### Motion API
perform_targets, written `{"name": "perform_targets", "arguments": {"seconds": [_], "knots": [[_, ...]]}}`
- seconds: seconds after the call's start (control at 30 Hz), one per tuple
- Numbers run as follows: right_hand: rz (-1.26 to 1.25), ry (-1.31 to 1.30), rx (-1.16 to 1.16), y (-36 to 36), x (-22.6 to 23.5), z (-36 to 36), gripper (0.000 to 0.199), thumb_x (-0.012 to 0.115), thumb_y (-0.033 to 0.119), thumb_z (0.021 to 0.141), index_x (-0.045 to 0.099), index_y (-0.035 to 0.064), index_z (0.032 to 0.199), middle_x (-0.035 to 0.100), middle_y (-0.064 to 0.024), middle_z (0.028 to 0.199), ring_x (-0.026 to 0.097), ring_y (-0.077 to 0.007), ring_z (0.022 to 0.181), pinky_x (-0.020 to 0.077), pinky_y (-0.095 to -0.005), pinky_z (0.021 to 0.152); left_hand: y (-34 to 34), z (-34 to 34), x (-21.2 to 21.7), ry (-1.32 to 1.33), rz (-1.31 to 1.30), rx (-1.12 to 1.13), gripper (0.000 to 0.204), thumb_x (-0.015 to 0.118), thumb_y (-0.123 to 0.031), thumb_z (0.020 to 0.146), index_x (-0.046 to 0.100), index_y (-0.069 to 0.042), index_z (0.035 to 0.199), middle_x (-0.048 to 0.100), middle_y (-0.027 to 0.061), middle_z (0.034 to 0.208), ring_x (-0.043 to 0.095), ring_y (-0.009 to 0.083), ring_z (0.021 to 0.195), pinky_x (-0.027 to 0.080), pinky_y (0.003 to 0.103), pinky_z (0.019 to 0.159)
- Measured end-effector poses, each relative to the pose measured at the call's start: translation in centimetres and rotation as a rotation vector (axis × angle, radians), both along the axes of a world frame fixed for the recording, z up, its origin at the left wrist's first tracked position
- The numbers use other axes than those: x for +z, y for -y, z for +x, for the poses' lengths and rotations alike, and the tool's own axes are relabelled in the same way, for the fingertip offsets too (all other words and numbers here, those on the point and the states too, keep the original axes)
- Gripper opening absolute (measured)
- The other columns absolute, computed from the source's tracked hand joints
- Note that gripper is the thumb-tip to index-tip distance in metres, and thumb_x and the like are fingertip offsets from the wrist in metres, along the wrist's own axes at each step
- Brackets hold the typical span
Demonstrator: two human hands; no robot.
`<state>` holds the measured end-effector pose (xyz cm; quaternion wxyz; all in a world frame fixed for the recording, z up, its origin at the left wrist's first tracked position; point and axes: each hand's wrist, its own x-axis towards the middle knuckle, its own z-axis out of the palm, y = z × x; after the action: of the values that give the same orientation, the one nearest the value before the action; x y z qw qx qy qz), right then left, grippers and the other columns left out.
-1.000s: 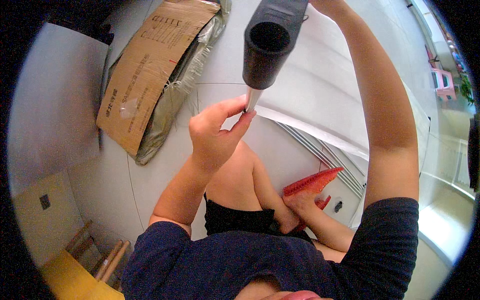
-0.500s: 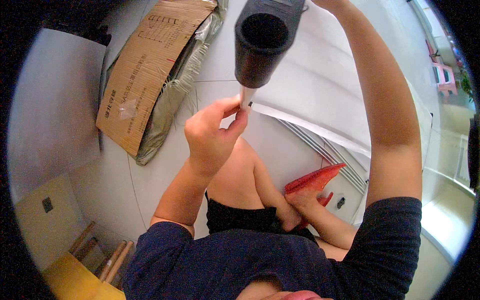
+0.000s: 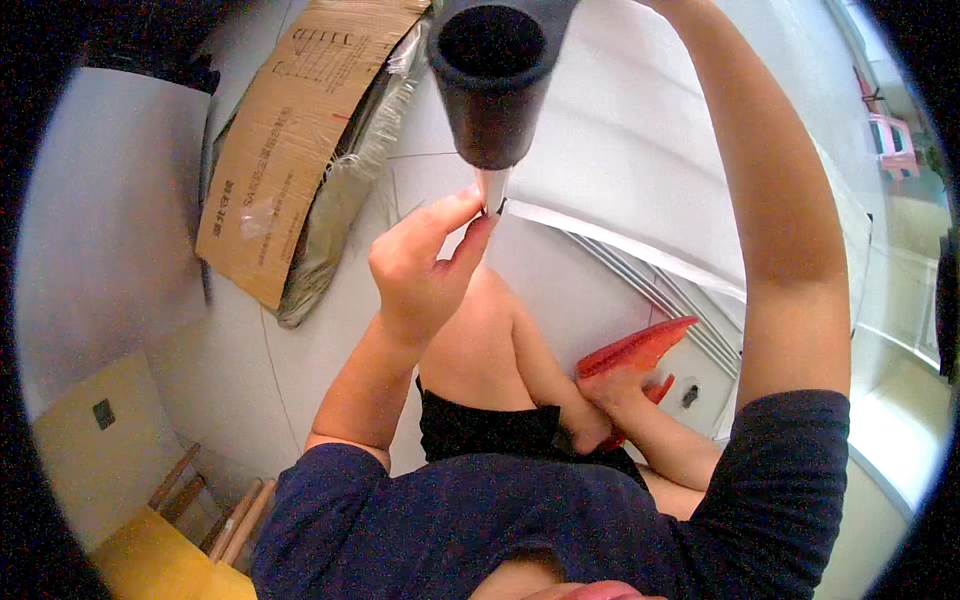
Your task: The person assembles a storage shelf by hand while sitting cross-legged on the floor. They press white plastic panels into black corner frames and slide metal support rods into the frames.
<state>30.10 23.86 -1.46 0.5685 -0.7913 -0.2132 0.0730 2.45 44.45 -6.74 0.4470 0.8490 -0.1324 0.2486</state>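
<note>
My left hand (image 3: 420, 275) is raised at the middle, thumb and fingers pinched around a thin pale rod (image 3: 495, 190). Directly above, the rod meets the narrow lower end of a black plastic socket piece (image 3: 492, 125), whose round hollow mouth faces up. That black piece continues out of the top edge, so its full shape is hidden. My right arm reaches up along the right side; only a bit of my right hand (image 3: 665, 3) shows at the top edge, its fingers cut off from view.
On the tiled floor at left lies a flattened cardboard sheet (image 3: 265, 160) over plastic wrapping. A large white sheet (image 3: 640, 160) spreads at right, beside several metal tubes (image 3: 645, 285). A red slipper (image 3: 640, 345) is on my foot, near a small dark part (image 3: 690, 396). A yellow surface (image 3: 165, 560) stands lower left.
The black socket piece has shifted slightly left and upward in view. My left hand keeps its pinch on the rod. Less of my right hand shows at the top edge.
</note>
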Motion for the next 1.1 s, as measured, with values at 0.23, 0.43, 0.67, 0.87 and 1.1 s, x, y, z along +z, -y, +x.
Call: {"name": "perform_targets", "arguments": {"seconds": [0.23, 0.43, 0.67, 0.87, 1.1], "knots": [[-0.082, 0.061, -0.033, -0.3, 0.3, -0.6, 0.034, 0.048, 0.003, 0.088, 0.044, 0.0005, 0.121, 0.057, -0.0167, 0.099, 0.059, -0.0226, 0.086, 0.0546, -0.0325, 0.074, -0.2, -0.1, -0.9, -0.05, -0.08, -0.066, 0.043, 0.073, 0.006, 0.065, 0.058, 0.0, 0.105, 0.067, 0.0112, 0.09, 0.067, 0.02, 0.078, 0.053, 0.028, 0.069], [-0.016, 0.061, 0.026, 0.2, -0.4, -0.4, 0.032, 0.048, 0.004, 0.087, 0.046, 0.0011, 0.118, 0.058, -0.0146, 0.095, 0.059, -0.0216, 0.084, 0.0548, -0.0322, 0.072, 0.2, -0.1, -1.6, -0.066, -0.222, -0.12, 0.045, 0.07, 0.009, 0.066, 0.055, 0.001, 0.108, 0.065, 0.0124, 0.095, 0.066, 0.0206, 0.082, 0.054, 0.029, 0.072], [-0.018, 0.068, 0.005, 0.1, -0.4, -0.8, 0.027, 0.048, 0.004, 0.087, 0.049, 0.0014, 0.114, 0.059, -0.0124, 0.092, 0.059, -0.0197, 0.083, 0.0547, -0.0321, 0.072, 0.2, -0.2, -2.2, -0.118, -0.38, -0.184, 0.044, 0.07, 0.009, 0.067, 0.056, 0.0, 0.107, 0.065, 0.0114, 0.093, 0.064, 0.0204, 0.09, 0.054, 0.028, 0.073], [-0.055, 0.133, -0.001, 0.2, -0.5, -1.0, 0.029, 0.048, 0.004, 0.087, 0.048, 0.0019, 0.116, 0.059, -0.0123, 0.092, 0.06, -0.0196, 0.083, 0.0548, -0.0319, 0.071, -0.3, 0.1, -2.2, 0.026, -0.085, -0.114, 0.027, 0.073, 0.005, 0.064, 0.064, -0.001, 0.089, 0.066, 0.011, 0.085, 0.064, 0.0188, 0.077, 0.052, 0.028, 0.065], [-0.038, 0.094, 0.005, 0.1, -0.4, -1.1, 0.031, 0.048, 0.005, 0.088, 0.047, 0.0019, 0.118, 0.06, -0.0124, 0.093, 0.06, -0.0198, 0.082, 0.0546, -0.0318, 0.072, -0.1, -0.3, -2.8, 0.059, -0.006, -0.022, 0.025, 0.076, 0.001, 0.062, 0.065, -0.002, 0.085, 0.067, 0.0102, 0.086, 0.064, 0.0189, 0.074, 0.05, 0.027, 0.063]]}}
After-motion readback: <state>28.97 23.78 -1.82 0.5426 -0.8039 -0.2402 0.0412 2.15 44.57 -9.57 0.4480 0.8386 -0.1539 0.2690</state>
